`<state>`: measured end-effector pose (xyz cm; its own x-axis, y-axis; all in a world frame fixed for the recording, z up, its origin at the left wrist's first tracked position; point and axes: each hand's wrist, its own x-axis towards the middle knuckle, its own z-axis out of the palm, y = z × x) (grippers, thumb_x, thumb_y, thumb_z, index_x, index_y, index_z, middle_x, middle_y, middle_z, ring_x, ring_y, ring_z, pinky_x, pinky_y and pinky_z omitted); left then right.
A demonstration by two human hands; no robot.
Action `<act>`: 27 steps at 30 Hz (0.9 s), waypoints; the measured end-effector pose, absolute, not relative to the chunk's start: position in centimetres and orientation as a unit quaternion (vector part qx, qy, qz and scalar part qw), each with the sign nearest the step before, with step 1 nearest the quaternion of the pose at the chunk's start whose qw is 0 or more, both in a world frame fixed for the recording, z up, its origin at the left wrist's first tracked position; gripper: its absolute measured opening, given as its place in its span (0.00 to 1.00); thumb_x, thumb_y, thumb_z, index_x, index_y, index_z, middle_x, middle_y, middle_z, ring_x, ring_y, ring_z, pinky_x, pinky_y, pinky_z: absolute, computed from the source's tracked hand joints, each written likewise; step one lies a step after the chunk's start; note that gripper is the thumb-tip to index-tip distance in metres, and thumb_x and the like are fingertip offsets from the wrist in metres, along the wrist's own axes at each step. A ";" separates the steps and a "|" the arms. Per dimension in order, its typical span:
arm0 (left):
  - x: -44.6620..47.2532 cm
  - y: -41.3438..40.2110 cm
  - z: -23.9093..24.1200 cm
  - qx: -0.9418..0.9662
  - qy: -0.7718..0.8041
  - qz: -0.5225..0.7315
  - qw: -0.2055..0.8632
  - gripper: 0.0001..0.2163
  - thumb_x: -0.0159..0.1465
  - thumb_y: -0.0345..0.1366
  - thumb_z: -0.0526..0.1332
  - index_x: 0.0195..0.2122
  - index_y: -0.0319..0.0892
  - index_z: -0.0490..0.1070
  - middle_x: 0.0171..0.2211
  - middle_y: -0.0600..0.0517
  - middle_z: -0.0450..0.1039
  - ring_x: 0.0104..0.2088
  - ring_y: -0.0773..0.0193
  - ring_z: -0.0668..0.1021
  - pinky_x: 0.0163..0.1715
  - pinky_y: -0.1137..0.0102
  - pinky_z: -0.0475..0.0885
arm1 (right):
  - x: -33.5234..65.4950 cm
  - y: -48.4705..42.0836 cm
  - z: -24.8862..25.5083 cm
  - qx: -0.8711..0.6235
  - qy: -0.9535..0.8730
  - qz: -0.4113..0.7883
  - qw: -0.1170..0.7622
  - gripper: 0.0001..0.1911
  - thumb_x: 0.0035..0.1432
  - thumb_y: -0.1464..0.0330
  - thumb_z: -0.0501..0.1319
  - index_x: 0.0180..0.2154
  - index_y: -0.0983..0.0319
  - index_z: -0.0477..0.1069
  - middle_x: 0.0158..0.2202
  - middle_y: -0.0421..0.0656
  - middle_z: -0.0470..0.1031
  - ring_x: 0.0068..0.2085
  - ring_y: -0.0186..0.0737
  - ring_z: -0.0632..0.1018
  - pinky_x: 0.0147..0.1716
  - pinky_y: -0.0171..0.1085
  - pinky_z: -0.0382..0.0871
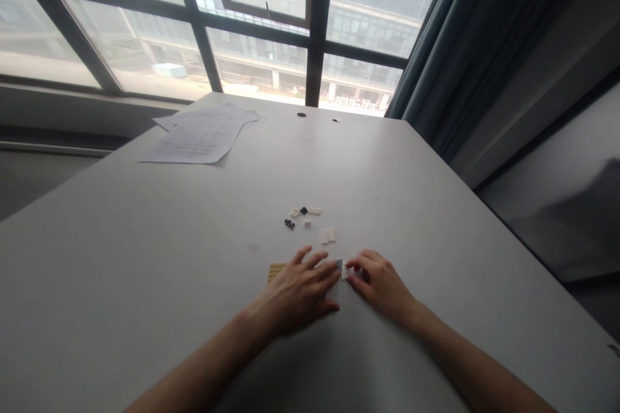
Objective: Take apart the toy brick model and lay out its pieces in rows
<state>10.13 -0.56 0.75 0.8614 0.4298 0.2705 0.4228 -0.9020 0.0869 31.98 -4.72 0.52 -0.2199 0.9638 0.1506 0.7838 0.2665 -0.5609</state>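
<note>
My left hand lies with its fingers spread over a studded tan building plate, covering most of it. Under and beside its fingertips a small grey-blue piece shows. Just to the right, my right hand has thumb and index finger curled at a small white building brick, which sits against the grey-blue piece. Whether the white brick is joined to it, I cannot tell. How far the plate extends beneath my left hand is hidden.
Beyond my hands lie two flat white pieces, a small pale brick, black studded pieces and white studded bricks. Paper sheets rest at the table's far left. Windows and a blue curtain stand behind.
</note>
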 end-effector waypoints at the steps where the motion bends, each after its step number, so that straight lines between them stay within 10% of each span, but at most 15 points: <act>1: 10.1 -0.5 0.7 0.965 0.220 0.143 0.013 0.21 0.65 0.53 0.54 0.53 0.46 0.67 0.53 0.50 0.70 0.56 0.54 0.67 0.58 0.57 0.53 | 32.0 -4.7 0.5 -0.577 -0.757 0.187 0.242 0.07 0.57 0.72 0.62 0.39 0.58 0.73 0.36 0.41 0.72 0.40 0.40 0.73 0.42 0.37 0.67; 27: 10.1 -0.8 0.5 0.965 0.220 0.144 0.020 0.20 0.64 0.51 0.57 0.52 0.45 0.67 0.52 0.49 0.70 0.55 0.54 0.68 0.57 0.57 0.54 | 32.0 -4.8 0.1 -0.573 -0.752 0.199 0.257 0.07 0.57 0.72 0.62 0.39 0.58 0.73 0.37 0.41 0.72 0.40 0.40 0.72 0.42 0.38 0.66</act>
